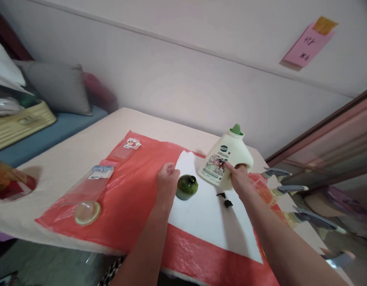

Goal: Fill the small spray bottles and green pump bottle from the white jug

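Observation:
My right hand (239, 178) grips the handle of a cream detergent bottle (222, 159) with a green cap, holding it tilted above a white cloth (207, 214). My left hand (167, 180) rests on the cloth's left edge with fingers curled, next to a dark green round bottle (186, 186) that stands on the cloth. Two small black pieces (225, 199) lie on the cloth just below the detergent bottle.
A red plastic sheet (130, 198) covers the beige table (82, 143). On it lie clear packets (94, 178) and a clear lid (87, 212). Spray bottles with grey triggers (279, 190) lie at the right. A blue seat with cushions (58, 87) is at the left.

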Action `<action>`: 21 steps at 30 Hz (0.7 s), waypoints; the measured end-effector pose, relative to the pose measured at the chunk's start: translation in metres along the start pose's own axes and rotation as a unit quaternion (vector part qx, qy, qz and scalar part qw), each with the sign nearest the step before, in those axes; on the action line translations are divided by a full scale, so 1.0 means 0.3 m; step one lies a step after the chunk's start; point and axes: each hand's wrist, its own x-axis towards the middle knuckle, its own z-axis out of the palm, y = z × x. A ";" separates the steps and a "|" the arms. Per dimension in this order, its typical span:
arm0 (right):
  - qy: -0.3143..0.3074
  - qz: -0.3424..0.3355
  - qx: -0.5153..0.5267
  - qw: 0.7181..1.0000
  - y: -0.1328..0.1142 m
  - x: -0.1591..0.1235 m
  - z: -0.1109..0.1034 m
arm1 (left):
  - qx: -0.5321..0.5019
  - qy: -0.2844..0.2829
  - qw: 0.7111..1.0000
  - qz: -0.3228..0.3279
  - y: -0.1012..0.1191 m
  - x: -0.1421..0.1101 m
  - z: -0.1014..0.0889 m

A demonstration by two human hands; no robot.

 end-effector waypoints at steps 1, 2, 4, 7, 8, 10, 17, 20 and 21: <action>0.002 0.017 0.019 1.000 0.023 -0.001 0.004 | 0.004 0.000 1.000 -0.002 0.000 -0.001 0.001; 0.005 0.041 0.042 0.998 0.043 -0.004 0.004 | 0.007 -0.001 1.000 -0.005 0.000 -0.003 0.003; 0.018 0.087 0.077 0.993 0.071 -0.017 -0.007 | 0.014 -0.002 1.000 -0.007 -0.003 -0.007 0.008; 0.019 0.126 0.110 0.986 0.085 -0.052 -0.035 | 0.021 -0.006 1.000 -0.003 -0.011 -0.010 0.017; 0.014 0.131 0.122 0.984 0.084 -0.070 -0.042 | 0.022 -0.007 1.000 -0.001 -0.014 -0.010 0.021; 0.011 0.136 0.145 0.980 0.080 -0.117 -0.050 | 0.024 -0.007 1.000 0.001 -0.022 -0.008 0.027; 0.108 0.166 0.141 0.970 0.096 -0.300 -0.102 | 0.033 -0.009 0.999 0.008 -0.045 -0.005 0.040; 0.157 0.167 0.123 0.966 0.107 -0.309 -0.137 | 0.033 -0.008 0.999 0.005 -0.049 -0.004 0.044; 0.166 0.166 0.121 0.965 0.109 -0.305 -0.144 | 0.033 -0.007 0.999 0.005 -0.050 -0.003 0.044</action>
